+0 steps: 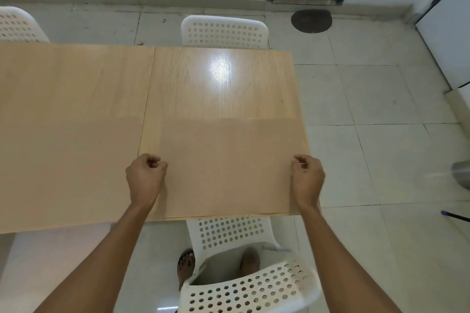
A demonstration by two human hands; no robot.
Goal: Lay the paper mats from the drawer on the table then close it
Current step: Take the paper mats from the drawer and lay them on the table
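From the head camera, a tan paper mat (226, 168) lies flat on the near right end of the wooden table (76, 109); the left hand (145, 177) and right hand (308, 178) pinch its side edges with curled fingers, above a white perforated chair (244, 287)

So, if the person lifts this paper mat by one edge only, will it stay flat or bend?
The paper mat looks very thin and lies fully flat on the table, so it would probably droop. It seems light and may slide easily on the glossy top. The left hand and right hand pinch opposite sides, which suits something floppy.
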